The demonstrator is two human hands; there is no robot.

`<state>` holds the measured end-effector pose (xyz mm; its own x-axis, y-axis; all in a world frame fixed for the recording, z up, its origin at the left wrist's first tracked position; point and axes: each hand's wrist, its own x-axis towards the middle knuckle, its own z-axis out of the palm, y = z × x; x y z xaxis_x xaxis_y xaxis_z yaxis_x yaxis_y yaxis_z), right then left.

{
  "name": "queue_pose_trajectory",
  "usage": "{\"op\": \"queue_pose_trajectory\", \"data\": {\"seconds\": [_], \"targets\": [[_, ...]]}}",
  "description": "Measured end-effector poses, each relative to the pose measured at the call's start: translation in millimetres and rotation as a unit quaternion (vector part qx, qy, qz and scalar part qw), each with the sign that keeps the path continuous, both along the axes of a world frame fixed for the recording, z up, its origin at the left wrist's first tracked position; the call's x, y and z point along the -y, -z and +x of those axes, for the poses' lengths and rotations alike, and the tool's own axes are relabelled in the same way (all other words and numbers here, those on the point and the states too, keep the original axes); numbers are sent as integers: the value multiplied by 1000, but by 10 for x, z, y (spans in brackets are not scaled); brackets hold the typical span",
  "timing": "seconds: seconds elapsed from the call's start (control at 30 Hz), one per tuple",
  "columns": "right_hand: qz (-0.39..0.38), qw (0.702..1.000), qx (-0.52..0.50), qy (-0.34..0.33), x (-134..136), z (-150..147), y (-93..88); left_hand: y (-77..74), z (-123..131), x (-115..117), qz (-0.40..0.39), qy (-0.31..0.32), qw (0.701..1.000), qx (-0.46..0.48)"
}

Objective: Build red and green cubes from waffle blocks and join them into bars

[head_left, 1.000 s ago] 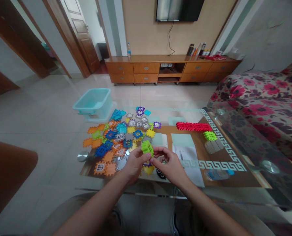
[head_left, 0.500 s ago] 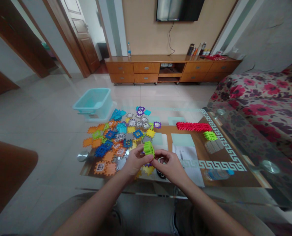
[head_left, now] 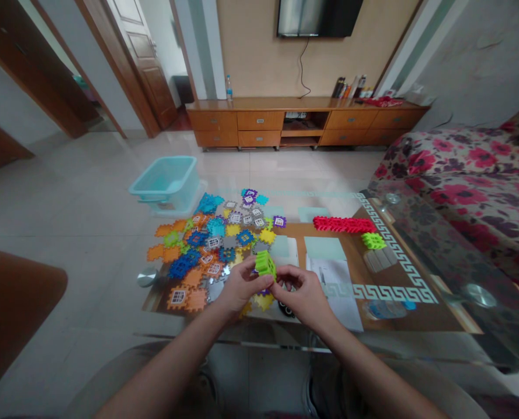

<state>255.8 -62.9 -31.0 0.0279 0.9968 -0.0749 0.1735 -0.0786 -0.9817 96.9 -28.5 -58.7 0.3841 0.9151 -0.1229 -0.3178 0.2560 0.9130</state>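
As you hold it up over the table, the lime-green cube (head_left: 265, 265) sits between your two hands, just above the near edge of the tile pile. It is a small, hollow block of interlocking plastic tiles, with notched edges and open grid windows in its faces. Your left hand (head_left: 242, 285) pinches its left side between thumb and fingers, while the curled fingers (head_left: 281, 272) of your right hand (head_left: 305, 298) press in at its lower right corner. A small purple tile (head_left: 263, 291) shows below the cube, partly hidden by your hands. To your left, the loose pile of multicoloured tiles (head_left: 207, 256) spreads across the glass table (head_left: 242, 343). Beyond your right hand lie a sheet of paper (head_left: 335, 285), a red tile bar (head_left: 344, 224) and a smaller green block (head_left: 374, 241). A black object (head_left: 286, 311) sits just below your right hand, too hidden to name.
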Motion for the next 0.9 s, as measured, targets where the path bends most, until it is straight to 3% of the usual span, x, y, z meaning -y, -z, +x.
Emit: {"op": "queue_pose_trajectory", "data": {"seconds": [0.23, 0.9], "targets": [[-22, 998, -15, -54, -18, 17, 35, -2, -16, -1, 11, 14, 1000, -20], [-28, 997, -67, -39, -25, 12, 152, -73, -15, -13, 39, -10, 998, -39]]}}
